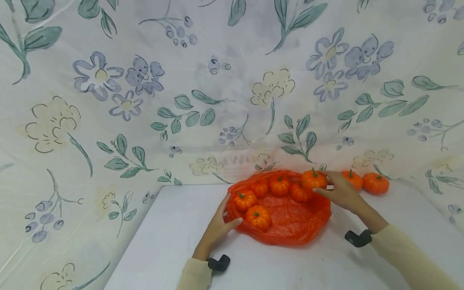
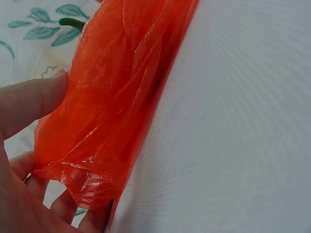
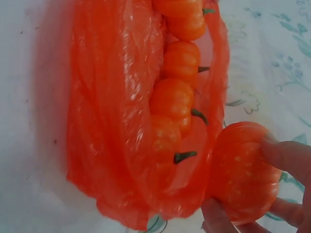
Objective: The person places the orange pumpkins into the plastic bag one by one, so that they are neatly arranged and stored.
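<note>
A red plastic bag (image 1: 290, 217) lies open on the white table with several small orange pumpkins (image 1: 258, 217) in it. At the bag's left end my left hand (image 1: 217, 223) holds its side; in the left wrist view the thumb (image 2: 34, 104) touches the red film and the other fingers curl about the crumpled end. My right hand (image 1: 338, 189) grips another small pumpkin (image 1: 313, 180) with a green stem, at the bag's back right rim. The right wrist view shows this pumpkin (image 3: 243, 170) between thumb and fingers, right beside the bag's wall (image 3: 112, 121).
Two more pumpkins (image 1: 375, 183) sit on the table at the back right, just behind my right hand. A floral cloth (image 1: 232, 100) hangs along the table's back edge. White tabletop (image 1: 170, 225) extends left of the bag.
</note>
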Available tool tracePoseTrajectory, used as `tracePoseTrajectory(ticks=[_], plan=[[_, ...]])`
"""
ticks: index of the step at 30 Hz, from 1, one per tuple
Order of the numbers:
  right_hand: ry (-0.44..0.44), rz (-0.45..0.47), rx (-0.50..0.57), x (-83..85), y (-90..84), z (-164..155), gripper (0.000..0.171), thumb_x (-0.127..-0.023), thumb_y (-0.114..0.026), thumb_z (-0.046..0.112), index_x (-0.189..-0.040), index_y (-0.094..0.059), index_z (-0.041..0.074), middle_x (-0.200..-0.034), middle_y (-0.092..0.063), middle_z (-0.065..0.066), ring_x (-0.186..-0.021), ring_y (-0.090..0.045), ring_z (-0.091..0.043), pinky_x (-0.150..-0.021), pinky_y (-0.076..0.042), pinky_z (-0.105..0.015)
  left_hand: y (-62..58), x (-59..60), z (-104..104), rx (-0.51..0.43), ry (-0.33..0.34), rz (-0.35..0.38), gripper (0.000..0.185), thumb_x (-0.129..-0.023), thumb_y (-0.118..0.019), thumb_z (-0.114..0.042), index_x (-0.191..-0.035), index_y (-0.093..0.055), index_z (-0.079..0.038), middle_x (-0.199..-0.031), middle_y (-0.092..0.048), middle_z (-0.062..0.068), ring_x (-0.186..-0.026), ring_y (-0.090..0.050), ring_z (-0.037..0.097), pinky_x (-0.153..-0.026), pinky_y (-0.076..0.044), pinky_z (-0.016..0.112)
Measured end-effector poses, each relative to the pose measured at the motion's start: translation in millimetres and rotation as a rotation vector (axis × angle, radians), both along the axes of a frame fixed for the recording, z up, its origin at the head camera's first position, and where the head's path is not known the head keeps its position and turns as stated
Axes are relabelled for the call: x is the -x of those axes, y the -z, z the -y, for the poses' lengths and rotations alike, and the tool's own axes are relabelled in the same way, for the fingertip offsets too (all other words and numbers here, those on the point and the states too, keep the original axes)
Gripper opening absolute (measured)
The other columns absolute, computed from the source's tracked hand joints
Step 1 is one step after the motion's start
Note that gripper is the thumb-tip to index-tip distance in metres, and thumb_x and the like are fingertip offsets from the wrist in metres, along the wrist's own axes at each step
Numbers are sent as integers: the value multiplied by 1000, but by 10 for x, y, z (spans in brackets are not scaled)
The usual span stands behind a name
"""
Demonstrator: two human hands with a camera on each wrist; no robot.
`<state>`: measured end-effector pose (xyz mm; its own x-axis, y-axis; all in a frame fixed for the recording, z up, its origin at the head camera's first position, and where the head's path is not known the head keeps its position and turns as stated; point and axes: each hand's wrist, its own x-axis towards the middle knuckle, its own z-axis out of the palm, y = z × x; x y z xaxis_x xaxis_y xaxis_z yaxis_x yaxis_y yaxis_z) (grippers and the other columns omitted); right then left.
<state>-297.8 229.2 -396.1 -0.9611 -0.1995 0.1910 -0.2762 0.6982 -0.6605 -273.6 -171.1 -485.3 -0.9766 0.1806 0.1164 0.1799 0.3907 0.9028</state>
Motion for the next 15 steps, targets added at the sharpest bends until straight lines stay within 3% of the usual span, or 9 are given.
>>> tracePoseTrajectory(ticks=[15], plan=[[-82, 29, -17, 174, -25, 416, 72, -90, -73, 36, -147, -42, 4, -149, -42, -25, -129, -49, -46, -98, -51, -60, 20, 18, 7, -19, 10, -1, 93, -86, -74, -34, -160, -19, -28, -166, -25, 3, -148, -31, 34, -115, -32, 64]])
